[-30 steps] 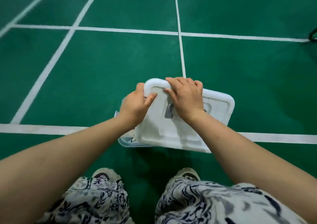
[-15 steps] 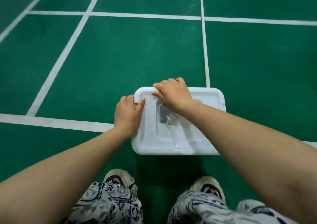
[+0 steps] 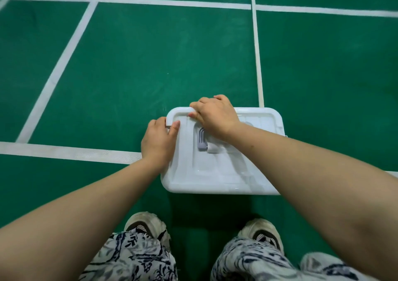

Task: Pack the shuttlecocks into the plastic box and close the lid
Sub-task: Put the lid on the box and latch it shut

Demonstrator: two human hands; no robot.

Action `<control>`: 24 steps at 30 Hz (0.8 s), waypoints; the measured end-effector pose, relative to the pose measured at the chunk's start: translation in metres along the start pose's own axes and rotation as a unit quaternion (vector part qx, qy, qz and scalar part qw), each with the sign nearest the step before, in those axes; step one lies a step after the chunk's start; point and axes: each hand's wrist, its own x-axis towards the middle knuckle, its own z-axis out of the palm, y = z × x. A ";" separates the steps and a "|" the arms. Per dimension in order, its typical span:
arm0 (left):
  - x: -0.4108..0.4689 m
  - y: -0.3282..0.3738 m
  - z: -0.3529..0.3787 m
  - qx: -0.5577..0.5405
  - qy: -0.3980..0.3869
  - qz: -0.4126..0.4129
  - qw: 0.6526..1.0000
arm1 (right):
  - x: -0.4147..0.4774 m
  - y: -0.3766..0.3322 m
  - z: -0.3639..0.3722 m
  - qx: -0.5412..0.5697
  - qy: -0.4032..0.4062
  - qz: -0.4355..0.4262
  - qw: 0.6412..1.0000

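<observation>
Head view, looking down. The box [image 3: 221,186] sits on the green floor [image 3: 129,65] just right of frame centre, with its white lid [image 3: 215,173] lying flat over it; I see only the lid's top and the near rim, so the box body and any shuttlecocks are hidden from me. A grey handle [image 3: 202,139] lies in the lid's central recess.

My left hand [image 3: 158,143] is on the lid's left edge near the far-left corner: the thumb rests on top of the rim and the fingers are curled down over the side, pinching the edge. My right hand [image 3: 215,115] covers the far edge of the lid, fingers bent and wrapped over the far rim, palm pressing down on the lid's top, its wrist crossing over the recess beside the handle.

White court lines [image 3: 64,152] cross the floor; one passes behind the box at mid-left. Two pale shoes [image 3: 144,223] and patterned trousers [image 3: 137,259] fill the lower frame, just below the box.
</observation>
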 end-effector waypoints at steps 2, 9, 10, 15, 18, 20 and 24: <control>0.003 0.000 0.002 0.016 -0.006 -0.003 1.000 | 0.001 0.002 0.002 0.004 -0.006 0.006 1.000; 0.002 0.002 0.006 0.033 0.011 -0.003 0.999 | -0.001 0.004 0.007 -0.027 -0.003 -0.006 1.000; 0.002 0.002 0.005 0.040 0.013 -0.003 0.999 | -0.001 0.005 0.006 -0.032 -0.011 -0.013 0.999; -0.009 0.001 0.000 -0.002 -0.013 -0.058 0.998 | -0.021 0.004 0.002 0.009 -0.023 -0.011 1.000; -0.024 -0.001 -0.003 -0.049 -0.037 -0.091 0.994 | -0.055 0.010 0.002 0.008 -0.014 0.045 0.999; -0.031 0.001 -0.005 -0.088 -0.042 -0.132 0.986 | -0.078 0.021 0.001 -0.006 -0.011 0.103 0.995; -0.037 -0.004 -0.009 -0.105 -0.054 -0.211 0.970 | -0.115 0.031 0.001 0.008 0.002 0.233 0.972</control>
